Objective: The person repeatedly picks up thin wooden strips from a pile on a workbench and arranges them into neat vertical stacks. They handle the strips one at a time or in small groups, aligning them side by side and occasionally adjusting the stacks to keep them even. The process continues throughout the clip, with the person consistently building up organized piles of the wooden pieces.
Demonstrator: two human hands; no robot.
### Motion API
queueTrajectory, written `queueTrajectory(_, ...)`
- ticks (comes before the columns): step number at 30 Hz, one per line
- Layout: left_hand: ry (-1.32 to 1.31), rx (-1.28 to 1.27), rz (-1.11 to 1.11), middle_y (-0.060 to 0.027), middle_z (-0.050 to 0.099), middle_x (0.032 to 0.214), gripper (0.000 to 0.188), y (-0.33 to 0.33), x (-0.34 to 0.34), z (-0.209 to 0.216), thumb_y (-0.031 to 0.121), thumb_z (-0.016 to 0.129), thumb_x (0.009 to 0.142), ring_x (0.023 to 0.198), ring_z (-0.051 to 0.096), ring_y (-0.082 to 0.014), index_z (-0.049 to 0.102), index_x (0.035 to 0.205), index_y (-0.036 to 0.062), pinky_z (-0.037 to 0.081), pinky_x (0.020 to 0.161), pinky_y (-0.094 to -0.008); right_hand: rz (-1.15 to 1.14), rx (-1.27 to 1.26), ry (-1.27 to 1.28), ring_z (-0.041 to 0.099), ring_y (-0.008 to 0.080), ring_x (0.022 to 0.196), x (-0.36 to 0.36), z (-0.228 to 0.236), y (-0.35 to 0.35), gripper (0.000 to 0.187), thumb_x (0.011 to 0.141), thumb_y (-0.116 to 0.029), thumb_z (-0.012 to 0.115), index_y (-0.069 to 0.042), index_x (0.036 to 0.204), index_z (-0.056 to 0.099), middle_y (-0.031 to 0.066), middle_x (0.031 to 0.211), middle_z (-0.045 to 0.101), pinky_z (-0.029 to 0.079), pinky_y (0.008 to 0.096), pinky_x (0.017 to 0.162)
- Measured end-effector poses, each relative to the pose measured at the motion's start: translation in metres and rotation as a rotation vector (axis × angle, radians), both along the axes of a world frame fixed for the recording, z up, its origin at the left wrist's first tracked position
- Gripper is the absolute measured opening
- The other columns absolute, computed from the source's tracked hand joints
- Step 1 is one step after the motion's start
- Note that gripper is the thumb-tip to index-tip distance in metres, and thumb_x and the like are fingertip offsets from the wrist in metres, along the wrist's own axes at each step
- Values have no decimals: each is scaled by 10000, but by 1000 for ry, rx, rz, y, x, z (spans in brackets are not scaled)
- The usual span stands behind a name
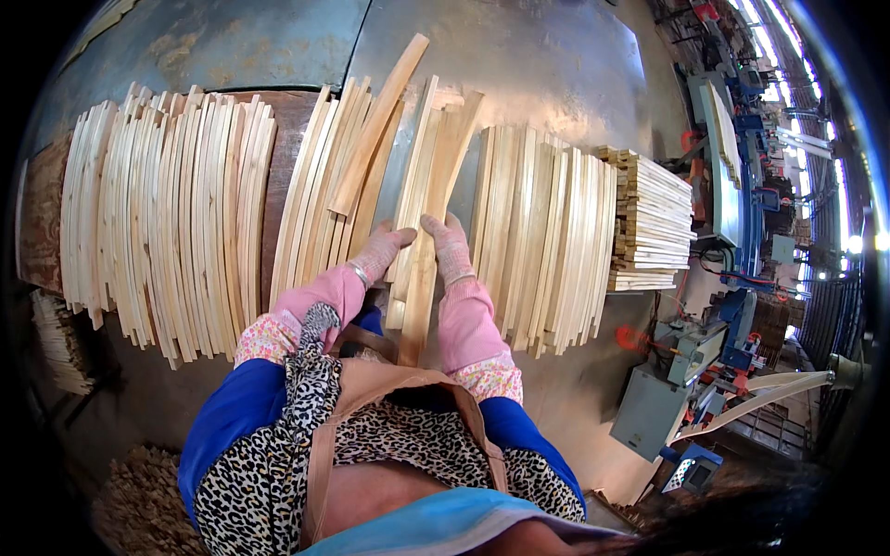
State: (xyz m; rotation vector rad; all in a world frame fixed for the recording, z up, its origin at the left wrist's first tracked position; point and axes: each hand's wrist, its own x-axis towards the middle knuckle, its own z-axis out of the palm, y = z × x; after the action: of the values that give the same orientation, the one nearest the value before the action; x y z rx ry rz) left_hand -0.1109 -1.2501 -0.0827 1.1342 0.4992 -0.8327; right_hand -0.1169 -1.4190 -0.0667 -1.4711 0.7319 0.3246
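Observation:
Both of my hands wear pale gloves and are at a small bunch of long wooden strips (428,176) in front of me. My left hand (382,252) closes on the bunch's left side, its thumb lying over the wood. From the right side my right hand (451,246) grips the same strips, thumb on top. The fingers beneath are mostly hidden. One strip in the bunch slants to the right at its far end. Just left of my left hand, a loose strip (380,125) lies askew across a row of strips (311,185).
A wide row of strips (171,213) lies at the left on a brown board (289,139). Right of my hands is another row (547,232), then a stack (654,222) with its ends showing. A metal table (519,56) lies beyond; machines (686,352) stand at the right.

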Motion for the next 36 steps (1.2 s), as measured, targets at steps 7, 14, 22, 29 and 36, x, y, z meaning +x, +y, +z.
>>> queueTrajectory(7,-279,566,-185,-296,648,1311,691,0,-11,10,294,738,858,1221,640,-410,497,1421,-26,494,1040,-439,304,-1118,347,568,380,1329,-5,37,13,1055,848,-496,784,-54,1642,248,230,1484,549,474,427,1109)
queueTrajectory(14,-265,189,-43,-191,707,1214,636,-23,-41,-21,303,772,876,1142,679,-299,526,1376,-3,504,1024,-396,258,-1315,28,490,359,1401,-40,2,4,824,923,-487,688,-94,1590,407,170,1571,488,409,463,1166)
queueTrajectory(22,-398,512,-556,-308,683,1241,687,-31,-35,25,382,646,954,1185,672,-414,409,1466,-10,496,1040,-452,222,-1226,-207,599,416,1235,-90,15,-10,618,906,-300,733,-36,1443,577,226,1330,657,484,504,1060)
queueTrajectory(29,-853,767,-989,-160,755,1143,410,-59,-32,13,380,524,1022,982,753,-369,663,1266,80,600,826,-448,318,-1041,-506,658,420,1129,-41,58,-2,483,950,-291,695,-33,1355,653,218,1199,717,517,496,980)
queueTrajectory(36,-971,419,-470,-171,701,1297,400,-29,-80,-7,376,509,990,1207,669,-293,702,1242,133,535,989,-437,367,-561,-87,616,396,1300,108,65,94,814,932,-471,669,5,1546,427,282,1359,648,481,437,1074)
